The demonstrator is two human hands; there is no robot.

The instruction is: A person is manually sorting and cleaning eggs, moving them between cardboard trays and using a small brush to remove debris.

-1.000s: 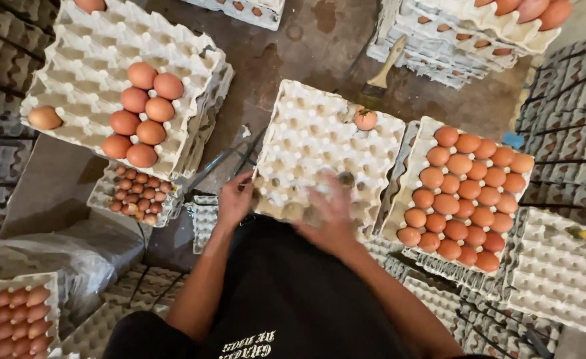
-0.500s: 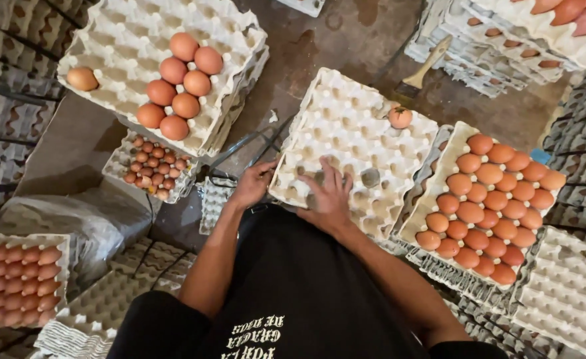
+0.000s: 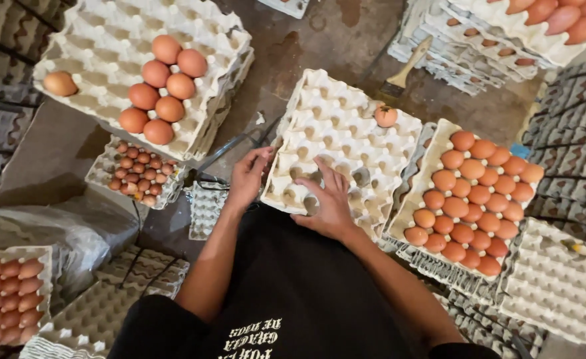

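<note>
A: Hands first, where are they?

B: Both are on the nearly empty egg tray (image 3: 346, 143) in the middle. The left hand (image 3: 247, 176) curls its fingers over the tray's near-left edge, gripping the rim. The right hand (image 3: 329, 199) lies flat on the cups, fingers spread, holding nothing.

A: Anything in that tray?

B: One brown egg (image 3: 386, 116), near its far right corner, well apart from both hands.

A: And around it?

B: Just to the right, touching it, a full tray of brown eggs (image 3: 472, 193). At upper left, a stack of trays (image 3: 93, 40) with a cluster of seven eggs and a single egg (image 3: 60, 83) apart from them. Beyond the middle tray, a paintbrush (image 3: 406, 70) lies on the floor.
</note>
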